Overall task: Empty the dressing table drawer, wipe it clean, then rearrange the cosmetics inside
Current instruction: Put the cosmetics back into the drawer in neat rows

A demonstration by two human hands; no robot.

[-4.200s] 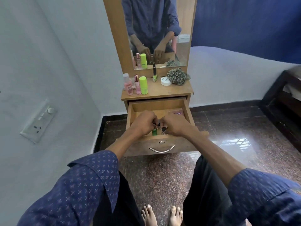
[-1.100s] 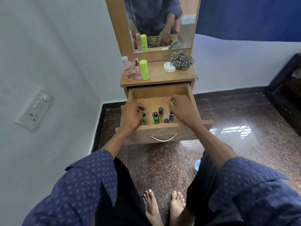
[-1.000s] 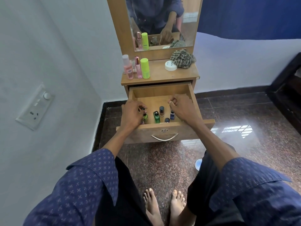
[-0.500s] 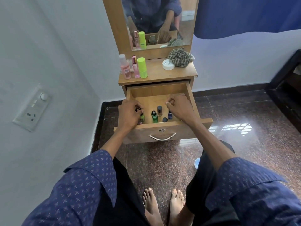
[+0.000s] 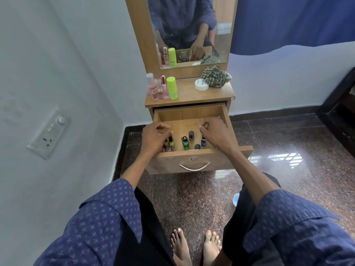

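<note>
The wooden drawer [image 5: 173,163] of the dressing table stands pulled out. Several small nail polish bottles stand near its front: a green one [image 5: 185,144], a brown one [image 5: 191,136], a blue one [image 5: 203,141] and a dark-capped one [image 5: 197,146]. My left hand [image 5: 152,138] is at the drawer's front left, with its fingers curled round the cap of a yellow-green bottle [image 5: 171,143]. Pinkish bottles [image 5: 166,149] sit partly hidden under it. My right hand [image 5: 214,133] hovers over the blue bottle with its fingers curled and nothing visible in them.
On the tabletop stand a pink bottle [image 5: 153,89], a slim pink perfume [image 5: 164,87], a lime tube [image 5: 172,88], a white jar [image 5: 201,84] and a checked cloth [image 5: 215,75]. A mirror [image 5: 188,25] rises behind. The wall with a socket [image 5: 48,131] is close on the left, and dark furniture [image 5: 342,104] stands on the right.
Four seconds ago both hands were together at the drawer's middle front; they have since moved apart and the bottles stand spread out. Over the last second the hands barely moved.
</note>
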